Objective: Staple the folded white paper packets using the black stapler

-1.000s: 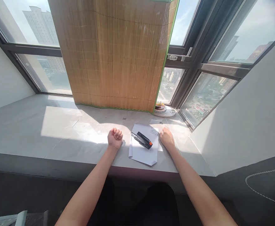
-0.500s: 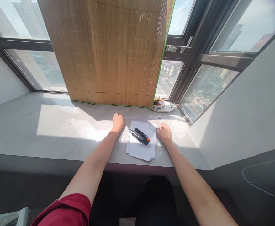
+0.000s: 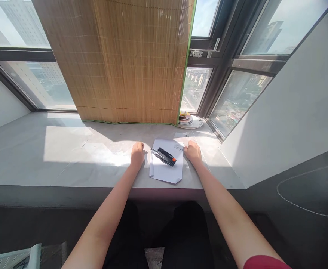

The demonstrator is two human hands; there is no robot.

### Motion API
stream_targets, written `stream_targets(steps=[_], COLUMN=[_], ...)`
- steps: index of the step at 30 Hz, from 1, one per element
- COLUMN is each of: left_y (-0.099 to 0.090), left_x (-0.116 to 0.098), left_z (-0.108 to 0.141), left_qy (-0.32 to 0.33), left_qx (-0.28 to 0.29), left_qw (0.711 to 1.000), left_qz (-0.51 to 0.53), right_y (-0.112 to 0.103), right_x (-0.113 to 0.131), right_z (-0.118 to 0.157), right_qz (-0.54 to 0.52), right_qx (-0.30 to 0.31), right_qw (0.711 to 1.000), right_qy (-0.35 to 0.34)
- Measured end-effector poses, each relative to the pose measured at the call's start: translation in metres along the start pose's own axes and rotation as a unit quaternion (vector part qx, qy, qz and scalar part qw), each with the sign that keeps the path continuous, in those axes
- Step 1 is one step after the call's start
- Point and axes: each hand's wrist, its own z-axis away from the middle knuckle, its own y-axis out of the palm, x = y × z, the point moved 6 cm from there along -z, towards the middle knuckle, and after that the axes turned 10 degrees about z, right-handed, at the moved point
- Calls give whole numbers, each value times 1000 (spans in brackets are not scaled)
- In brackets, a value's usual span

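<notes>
A pale, sunlit window sill runs below dark-framed windows. The stapler lies on top of the white paper, near the front edge of the sill. Its two long arms stand slightly apart; an orange part marks the end nearer my right side. The paper carries dark markings at its upper right corner, and its lower corners are folded.

My left hand rests on the sill, left of the paper. Its fingers curl inward; I cannot tell how far they close or whether they hold anything. My right hand rests just beside the paper's right edge, fingers folded shut, with no held item visible.

A small dark piece lies beyond my right hand. Stacked plates stand in the far right area, beside the lower edge of the green-edged bamboo blind.
</notes>
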Motion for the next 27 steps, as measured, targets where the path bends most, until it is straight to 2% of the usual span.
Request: stream_targets(steps=[3, 6, 9, 10, 12, 14, 16, 18, 20, 23, 27], left_y=[-4, -2, -4, -5, -6, -6, -6, -2, 6, 19, 28], left_x=[-12, -19, -20, -20, -18, -14, -10, -8, -11, -18, -18], left_z=[16, 20, 16, 14, 10, 8, 7, 9, 14, 23, 28], left_qy=[25, 31, 39, 50, 81, 108, 123, 139, 168, 224, 248], left_qx=[-3, 14, 18, 18, 27, 40, 48, 76, 131, 208, 262], left_qw=[999, 998, 999, 997, 985, 970, 965, 963, 954, 925, 898], left_qz=[26, 52, -11, -54, -148, -212, -225, -216, -210, -224, -251], right_y=[-3, -11, -16, -16, -15, -14, -11, -7, -4, -5, -5], right_x=[-1, -2, 5, 14, 40, 65, 80, 86, 87, 84, 81], right_z=[0, 7, 23, 29, 43, 55, 62, 65, 66, 68, 69], right_qz=[-31, -117, -241, -283, -338, -338, -316, -311, -315, -315, -312], right_qx=[-8, -54, -75, -60, -10, 27, 45, 62, 75, 55, 40], right_qw=[999, 992, 968, 957, 934, 919, 917, 917, 912, 910, 911], right_qy=[-5, -7, 6, -18, -113, -203, -238, -243, -252, -263, -267])
